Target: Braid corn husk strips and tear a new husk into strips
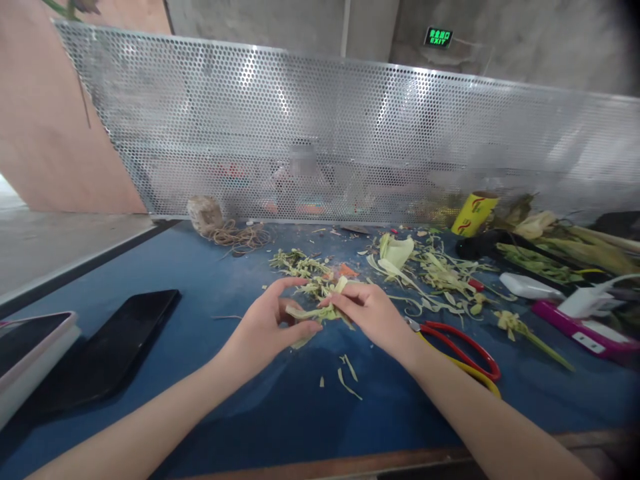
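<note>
Low over the middle of the blue table, my left hand [273, 313] curls its thumb and fingers around a pale green husk strip [316, 312], which looks like corn husk. Fingertips of my right hand [367, 310] pinch the strip's other end, close to the left thumb. Just beyond both hands lies a small pile of knotted husk pieces [299, 263]. A wider pale leaf [397, 252] and a heap of shredded strips [440, 270] spread to the right of it. Thin scraps [349, 380] lie nearer the table's front edge.
Red-and-yellow-handled scissors [465, 347] rest beside my right forearm. Two phones, one a black phone [120, 340], lie at left. A twine roll [204, 213] stands by the perforated metal screen [325, 133]. At right are a yellow roll [474, 213] and a purple power strip [583, 330].
</note>
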Tool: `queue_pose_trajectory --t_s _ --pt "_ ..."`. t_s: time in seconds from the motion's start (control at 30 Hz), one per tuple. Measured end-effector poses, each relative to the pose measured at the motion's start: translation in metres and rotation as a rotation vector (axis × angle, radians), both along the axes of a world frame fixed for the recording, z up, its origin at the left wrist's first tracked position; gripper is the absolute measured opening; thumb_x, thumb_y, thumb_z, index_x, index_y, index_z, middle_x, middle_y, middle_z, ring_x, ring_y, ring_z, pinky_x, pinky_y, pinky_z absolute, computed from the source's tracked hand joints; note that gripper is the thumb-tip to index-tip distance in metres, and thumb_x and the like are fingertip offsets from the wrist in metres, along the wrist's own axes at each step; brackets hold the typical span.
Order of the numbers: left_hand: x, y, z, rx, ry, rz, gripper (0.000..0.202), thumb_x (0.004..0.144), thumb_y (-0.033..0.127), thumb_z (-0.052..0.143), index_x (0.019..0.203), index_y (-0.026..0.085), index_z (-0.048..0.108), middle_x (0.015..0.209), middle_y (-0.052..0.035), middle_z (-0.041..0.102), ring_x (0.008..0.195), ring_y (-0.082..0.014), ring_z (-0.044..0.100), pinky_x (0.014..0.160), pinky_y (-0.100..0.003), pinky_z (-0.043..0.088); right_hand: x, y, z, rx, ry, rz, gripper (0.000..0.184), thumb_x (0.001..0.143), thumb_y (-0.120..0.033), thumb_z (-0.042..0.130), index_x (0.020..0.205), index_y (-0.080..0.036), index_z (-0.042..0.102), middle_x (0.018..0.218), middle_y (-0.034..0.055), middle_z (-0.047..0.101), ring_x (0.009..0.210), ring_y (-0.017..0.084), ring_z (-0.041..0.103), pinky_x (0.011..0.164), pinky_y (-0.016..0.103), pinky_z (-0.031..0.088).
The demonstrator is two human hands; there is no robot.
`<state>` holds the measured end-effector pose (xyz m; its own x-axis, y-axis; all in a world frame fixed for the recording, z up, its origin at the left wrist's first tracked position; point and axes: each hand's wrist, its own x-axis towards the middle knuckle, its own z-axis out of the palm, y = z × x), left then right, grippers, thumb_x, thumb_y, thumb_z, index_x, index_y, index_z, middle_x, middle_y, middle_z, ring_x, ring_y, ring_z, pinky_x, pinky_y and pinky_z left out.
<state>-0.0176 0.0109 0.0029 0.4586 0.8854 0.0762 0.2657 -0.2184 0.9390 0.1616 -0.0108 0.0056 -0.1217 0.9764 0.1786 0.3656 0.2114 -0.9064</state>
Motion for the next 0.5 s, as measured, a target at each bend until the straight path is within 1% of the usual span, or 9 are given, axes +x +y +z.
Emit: queue_pose_trajectory --t_s 0.1,0.2,0.27,0.33,0.4,0.5 --pt "0.0 0.0 0.001 0.029 0.026 -0.017 0.045 0.07 0.035 0.063 0.109 0.019 0.049 0.066 0.0014 0.06 0.056 -0.0129 0.055 0.053 -0.023 0.043 0.001 0.001 -0.002 -0.042 0.103 0.115 0.024 0.077 -0.036 0.054 0.087 -0.017 0.064 0.063 -0.0006 0.056 0.055 0.01 0.048 0.051 0.021 0.035" --pt "-0.001 0.001 0.008 0.072 0.076 0.005 0.031 0.074 0.037 0.056 0.097 0.017 0.06 0.073 -0.0027 0.066 0.061 -0.0145 0.058 0.057 -0.024 0.044 0.005 0.002 0.0 -0.091 0.202 0.227 0.03 0.072 -0.031 0.062 0.099 -0.019 0.057 0.071 -0.0003 0.059 0.064 0.011 0.054 0.059 0.023 0.04" --pt "-0.002 0.002 0.014 0.138 0.111 0.036 0.024 0.074 0.035 0.054 0.086 0.017 0.065 0.077 -0.0033 0.069 0.067 -0.0163 0.06 0.062 -0.025 0.045 0.01 0.002 0.002 -0.097 0.221 0.229 0.035 0.069 -0.026 0.065 0.101 -0.02 0.055 0.071 -0.0016 0.059 0.066 0.011 0.055 0.063 0.023 0.041" --pt "-0.005 0.004 0.019 0.192 0.123 0.059 0.02 0.074 0.033 0.055 0.076 0.019 0.068 0.079 -0.0026 0.07 0.073 -0.0178 0.061 0.067 -0.026 0.046 0.015 0.003 0.004 -0.103 0.212 0.204 0.035 0.066 -0.026 0.067 0.099 -0.02 0.055 0.069 -0.0023 0.058 0.064 0.01 0.055 0.062 0.024 0.041" --pt "-0.008 0.006 0.023 0.218 0.115 0.088 0.017 0.072 0.032 0.057 0.072 0.021 0.069 0.08 -0.0016 0.071 0.075 -0.0185 0.062 0.07 -0.026 0.047 0.018 0.004 0.005 -0.104 0.193 0.213 0.032 0.066 -0.026 0.068 0.095 -0.019 0.056 0.066 -0.0025 0.058 0.062 0.01 0.055 0.061 0.024 0.042" --pt "-0.015 0.01 0.027 0.25 0.109 0.151 0.015 0.071 0.03 0.058 0.071 0.023 0.071 0.081 -0.0007 0.071 0.076 -0.0186 0.063 0.072 -0.027 0.047 0.021 0.005 0.005 -0.073 0.153 0.237 0.026 0.067 -0.025 0.067 0.091 -0.019 0.059 0.063 -0.003 0.057 0.06 0.01 0.054 0.06 0.024 0.042"
